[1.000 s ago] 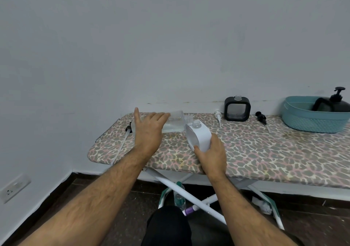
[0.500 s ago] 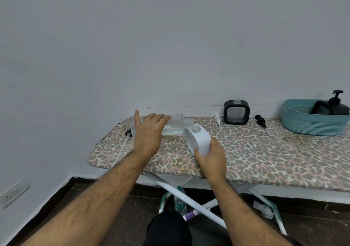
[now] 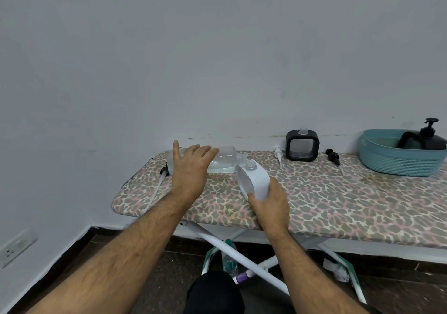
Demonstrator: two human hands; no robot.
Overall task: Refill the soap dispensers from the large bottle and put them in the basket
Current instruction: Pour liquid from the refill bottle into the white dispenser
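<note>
Both hands [image 3: 191,171] [image 3: 271,205] grip bottle [image 3: 223,160], apparently pouring into dispenser [image 3: 254,179].

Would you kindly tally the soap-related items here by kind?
Soap dispensers: 3, white, black square, black in basket
Loose pumps: 2, white, black
Large bottle: 1
Basket: 1
Total: 7

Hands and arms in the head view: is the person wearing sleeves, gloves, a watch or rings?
Both forearms are bare and hairy, with no sleeves in view. The left hand and right hand are ungloved; no watch, band or ring shows.
</note>
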